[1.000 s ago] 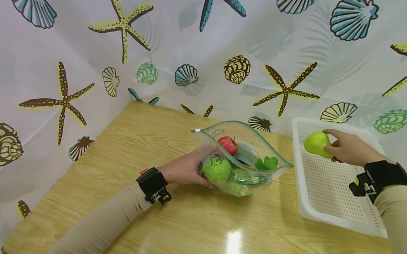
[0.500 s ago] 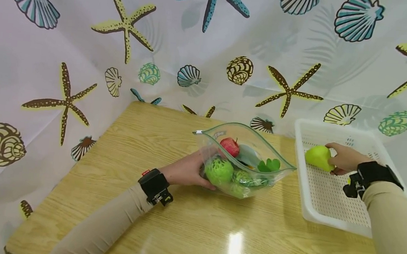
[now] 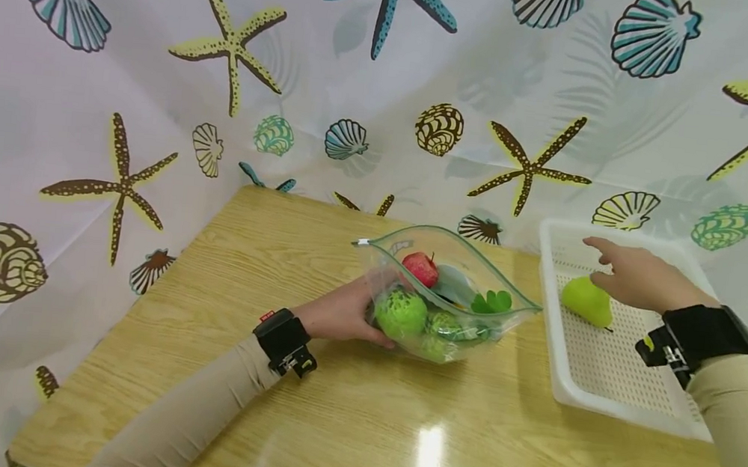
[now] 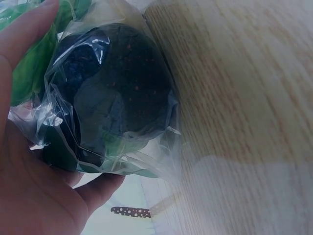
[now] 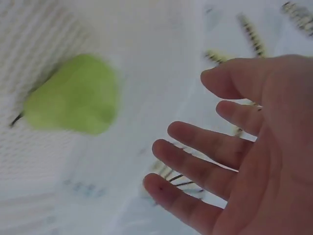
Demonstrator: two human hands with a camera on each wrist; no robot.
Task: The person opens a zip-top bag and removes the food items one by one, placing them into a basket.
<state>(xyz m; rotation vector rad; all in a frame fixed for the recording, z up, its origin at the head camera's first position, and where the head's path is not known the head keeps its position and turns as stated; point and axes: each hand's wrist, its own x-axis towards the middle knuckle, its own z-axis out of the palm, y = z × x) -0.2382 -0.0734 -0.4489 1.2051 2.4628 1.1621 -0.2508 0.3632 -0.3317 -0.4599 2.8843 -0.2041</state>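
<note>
My left hand [image 3: 349,308] grips the left side of a clear zip bag [image 3: 461,246] standing with its mouth spread. Inside the bag are a red apple [image 3: 421,269], a green bumpy round fruit [image 3: 400,313], a green leafy piece [image 3: 492,302] and other green produce. The left wrist view shows a dark round item [image 4: 129,83] behind the plastic, with fingers and thumb curled around the bag. A green pear [image 3: 588,301] lies on its side in the white basket [image 3: 560,372]. Above it, my right hand [image 3: 647,279] is apart from the pear, fingers spread and holding nothing.
The basket has raised walls and a perforated floor, and stands right of the bag on the wooden table [image 3: 342,426]. A shell-and-starfish printed curtain [image 3: 375,83] hangs behind and along the left of the table.
My right hand lowered the pear into the basket, let go of it and lifted away. The left hand stays on the bag, which has hardly moved.
</note>
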